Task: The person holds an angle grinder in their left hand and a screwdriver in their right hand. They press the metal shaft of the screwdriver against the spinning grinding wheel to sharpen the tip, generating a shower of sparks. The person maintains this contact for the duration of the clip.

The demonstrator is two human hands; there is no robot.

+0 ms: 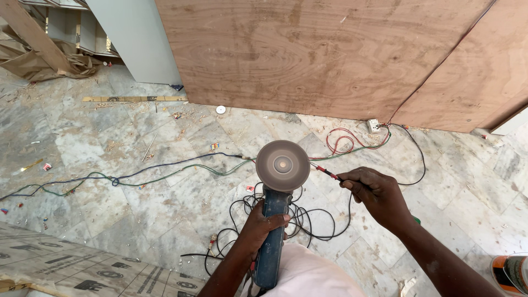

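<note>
My left hand (pixel 263 225) grips the blue body of an angle grinder (pixel 273 236), held upright over my lap. Its round grey disc (pixel 282 165) faces up toward me and looks blurred. My right hand (pixel 374 192) pinches a thin red-handled tool (pixel 328 174) and holds its tip against the right edge of the disc. Whether the tip touches the disc is hard to tell. A tangle of black cable (pixel 286 220) lies on the floor under the grinder.
Large plywood sheets (pixel 308 55) lean across the far side. Coloured wires (pixel 165 170) trail over the dusty marble floor (pixel 99 159) to a white socket (pixel 374 125). Printed cardboard (pixel 71 269) lies at lower left, scrap wood (pixel 38 38) at upper left, an orange-black container (pixel 511 272) at lower right.
</note>
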